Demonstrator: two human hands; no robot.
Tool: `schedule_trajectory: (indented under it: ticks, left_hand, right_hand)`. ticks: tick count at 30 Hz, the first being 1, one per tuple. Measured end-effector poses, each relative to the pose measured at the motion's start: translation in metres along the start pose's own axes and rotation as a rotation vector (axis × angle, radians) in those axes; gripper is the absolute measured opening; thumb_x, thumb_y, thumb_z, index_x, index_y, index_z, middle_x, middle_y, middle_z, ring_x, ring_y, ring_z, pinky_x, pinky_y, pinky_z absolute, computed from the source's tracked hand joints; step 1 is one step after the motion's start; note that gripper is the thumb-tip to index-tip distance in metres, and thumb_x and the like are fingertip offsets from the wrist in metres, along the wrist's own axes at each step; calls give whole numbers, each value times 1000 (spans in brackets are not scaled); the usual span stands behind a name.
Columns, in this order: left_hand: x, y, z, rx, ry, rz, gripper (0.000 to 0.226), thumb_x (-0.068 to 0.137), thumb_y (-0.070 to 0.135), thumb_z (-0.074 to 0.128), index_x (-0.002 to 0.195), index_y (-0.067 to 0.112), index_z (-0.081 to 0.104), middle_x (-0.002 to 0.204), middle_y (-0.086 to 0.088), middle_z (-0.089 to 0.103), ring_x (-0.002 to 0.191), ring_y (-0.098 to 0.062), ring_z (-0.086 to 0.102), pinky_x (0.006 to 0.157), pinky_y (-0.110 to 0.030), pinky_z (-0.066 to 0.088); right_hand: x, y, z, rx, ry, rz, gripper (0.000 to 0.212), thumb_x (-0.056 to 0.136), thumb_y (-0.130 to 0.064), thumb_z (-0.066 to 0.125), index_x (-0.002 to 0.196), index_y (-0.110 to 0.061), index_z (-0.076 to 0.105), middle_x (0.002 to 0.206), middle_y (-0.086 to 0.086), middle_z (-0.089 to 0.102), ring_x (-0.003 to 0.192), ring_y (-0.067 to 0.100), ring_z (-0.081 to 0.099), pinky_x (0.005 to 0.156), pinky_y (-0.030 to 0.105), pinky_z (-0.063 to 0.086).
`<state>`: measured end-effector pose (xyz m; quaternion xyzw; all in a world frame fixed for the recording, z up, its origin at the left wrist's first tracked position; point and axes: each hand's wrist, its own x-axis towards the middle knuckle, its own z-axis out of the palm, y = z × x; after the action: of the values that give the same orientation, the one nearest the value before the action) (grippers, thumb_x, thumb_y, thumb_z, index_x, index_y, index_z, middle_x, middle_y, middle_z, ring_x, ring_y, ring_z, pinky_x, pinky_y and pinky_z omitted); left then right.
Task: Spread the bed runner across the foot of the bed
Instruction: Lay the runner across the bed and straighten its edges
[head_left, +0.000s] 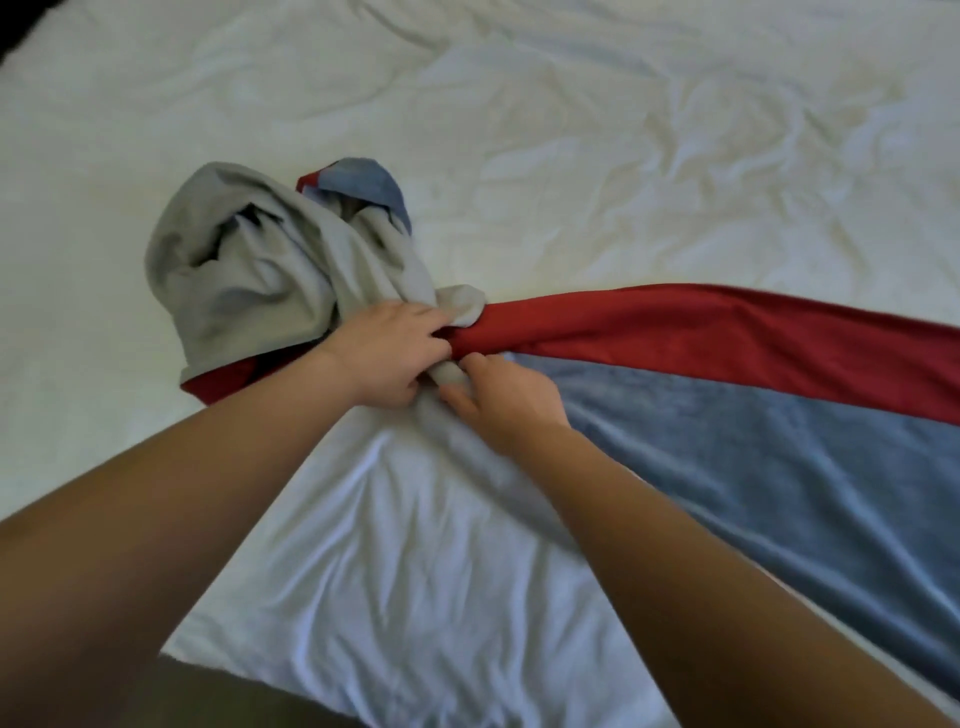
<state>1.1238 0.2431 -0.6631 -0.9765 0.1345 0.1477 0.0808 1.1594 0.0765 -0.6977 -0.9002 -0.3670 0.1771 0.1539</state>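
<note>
Red, blue and pale grey fabric bed runner (727, 395) lies about half spread on the rumpled white bed sheet (571, 130): its right part is laid out in flat bands, while the left end remains a grey-backed bunched heap to be unrolled and smoothed. Left hand (387, 353) clutches the gathered neck of it; right hand (506, 400) pinches a fold beside it.

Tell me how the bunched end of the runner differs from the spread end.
The bunched end is heaped and mostly shows grey backing; the spread end lies flat, showing red and blue bands. The heap sits to the left, the flat part runs right. Both rest on the white sheet.
</note>
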Motion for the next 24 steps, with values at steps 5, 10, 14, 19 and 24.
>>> schedule_trajectory:
  ticks: [5,10,14,19,24]
  left_hand:
    - [-45,-2,16,94,67,121,15,67,12,61,80,19,65,78,-2,67,75,-25,66,64,-35,48]
    - [-90,19,51,34,-122,12,20,89,18,47,103,21,61,103,0,65,99,-23,61,81,-37,44]
    - [-127,31,74,5,50,-22,17,59,10,76,71,16,65,62,-2,61,57,-27,61,51,-33,48]
    - [-168,62,94,-9,106,-58,20,57,13,78,70,18,64,65,-1,61,61,-24,61,56,-33,48]
    - [-193,77,100,-65,121,-137,26,72,12,64,97,15,68,90,-4,69,84,-26,65,75,-36,50]
  right_hand:
    - [-26,-42,25,-109,58,23,24,96,-17,42,117,-12,51,112,7,62,101,29,61,63,33,35]
    - [-60,-68,62,-130,33,-49,21,88,-13,55,108,-12,61,96,8,67,83,28,66,55,31,34]
    - [-82,-86,84,-185,97,-42,31,40,-11,84,60,-16,60,51,1,56,38,21,53,38,15,25]
    - [-118,-102,105,-253,150,-113,31,37,-7,78,58,-15,56,55,2,52,44,23,51,41,20,19]
    - [-130,-109,111,-234,170,-124,26,49,-17,76,65,-13,56,62,4,54,51,25,54,45,22,18]
